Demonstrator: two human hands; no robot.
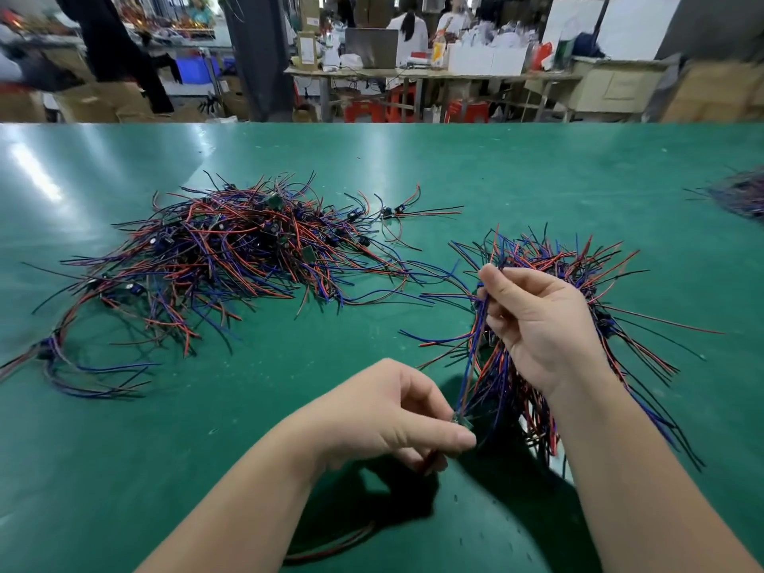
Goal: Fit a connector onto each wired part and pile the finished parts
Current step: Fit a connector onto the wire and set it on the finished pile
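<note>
Big pile of wired parts (231, 258) lies far left on the counter (248, 407). Your left hand (392, 415) pinches one part's small board (463, 423), front centre. Your right hand (541, 324) grips its wires (473, 353), over the second pile (578, 258).

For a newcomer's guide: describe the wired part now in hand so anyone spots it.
On the green table, find the smaller wire pile at right. Before it, the wired part stretches from left hand to right hand, the only one held.
</note>
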